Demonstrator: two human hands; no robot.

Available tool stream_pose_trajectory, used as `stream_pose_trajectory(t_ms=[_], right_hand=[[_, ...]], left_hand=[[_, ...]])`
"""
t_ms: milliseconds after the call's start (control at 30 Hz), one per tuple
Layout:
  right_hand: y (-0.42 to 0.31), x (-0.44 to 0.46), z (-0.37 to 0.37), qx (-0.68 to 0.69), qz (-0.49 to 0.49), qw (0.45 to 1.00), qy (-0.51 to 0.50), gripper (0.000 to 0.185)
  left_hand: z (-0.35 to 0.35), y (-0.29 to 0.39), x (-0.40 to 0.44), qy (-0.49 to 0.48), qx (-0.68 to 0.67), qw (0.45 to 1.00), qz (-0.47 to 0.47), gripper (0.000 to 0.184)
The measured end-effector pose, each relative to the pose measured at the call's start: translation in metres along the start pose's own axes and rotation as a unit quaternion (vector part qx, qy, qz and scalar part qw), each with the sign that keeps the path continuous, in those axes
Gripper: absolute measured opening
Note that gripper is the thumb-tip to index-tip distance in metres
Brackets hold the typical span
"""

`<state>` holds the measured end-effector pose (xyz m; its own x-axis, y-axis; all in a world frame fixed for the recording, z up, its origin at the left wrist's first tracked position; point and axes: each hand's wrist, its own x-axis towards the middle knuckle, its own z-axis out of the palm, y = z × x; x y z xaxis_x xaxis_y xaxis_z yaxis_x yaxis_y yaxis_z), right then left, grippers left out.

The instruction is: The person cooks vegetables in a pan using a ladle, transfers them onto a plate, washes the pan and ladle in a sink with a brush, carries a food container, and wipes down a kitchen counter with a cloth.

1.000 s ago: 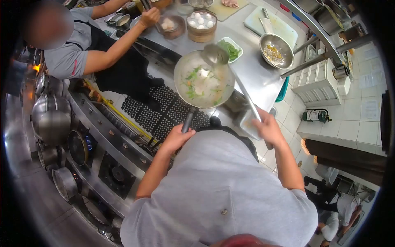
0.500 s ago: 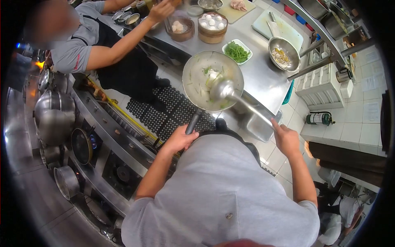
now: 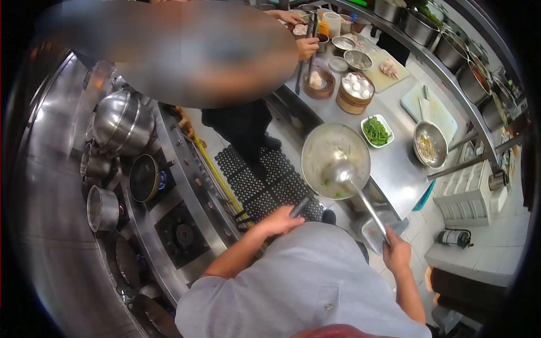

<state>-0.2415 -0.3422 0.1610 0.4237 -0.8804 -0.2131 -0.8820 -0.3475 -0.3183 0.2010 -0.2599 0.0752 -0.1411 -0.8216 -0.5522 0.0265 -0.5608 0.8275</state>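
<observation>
My left hand (image 3: pixel 280 221) is closed around the black handle of a wok (image 3: pixel 315 151), which I hold up in front of my body beside the steel table. In my right hand (image 3: pixel 397 252) is the long handle of a metal ladle (image 3: pixel 342 172), its bowl down inside the wok. Bits of green and a little pale food stick to the wok's inside; the ladle hides part of it. Close by on the table stands a white dish of green vegetables (image 3: pixel 377 130). Right of that dish is a metal bowl (image 3: pixel 430 144) with yellowish and pale food.
Bamboo steamers (image 3: pixel 355 101) with white round items stand on the steel table (image 3: pixel 389 169). A cleaver (image 3: pixel 424 101) lies on a cutting board. At left is the stove (image 3: pixel 183 234) with pans and a lit burner. A co-worker holds tongs (image 3: pixel 311 50) over a steamer. A perforated mat (image 3: pixel 256 194) covers the floor.
The view has swung left, so everything appears further right and lower. My hands still hold the wok and ladle. The co-worker's tongs now reach down by the smaller steamer.
</observation>
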Motion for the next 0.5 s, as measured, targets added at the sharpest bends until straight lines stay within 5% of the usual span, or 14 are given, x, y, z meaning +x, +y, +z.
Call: stream_pose_trajectory(t_ms=[133, 400, 500], right_hand=[[-0.028, 0.037, 0.032, 0.054, -0.081, 0.991, 0.09, 0.068], [0.064, 0.006, 0.008, -0.062, -0.111, 0.991, 0.028, 0.065], [0.066, 0.021, 0.007, -0.059, -0.126, 0.987, 0.075, 0.071]], left_hand=[[0.003, -0.007, 0.001, -0.003, 0.004, 1.0, -0.001, 0.024], [0.004, 0.0, -0.006, 0.02, 0.011, 1.0, -0.015, 0.023], [0.005, -0.001, 0.0, 0.013, 0.013, 1.0, -0.009, 0.024]])
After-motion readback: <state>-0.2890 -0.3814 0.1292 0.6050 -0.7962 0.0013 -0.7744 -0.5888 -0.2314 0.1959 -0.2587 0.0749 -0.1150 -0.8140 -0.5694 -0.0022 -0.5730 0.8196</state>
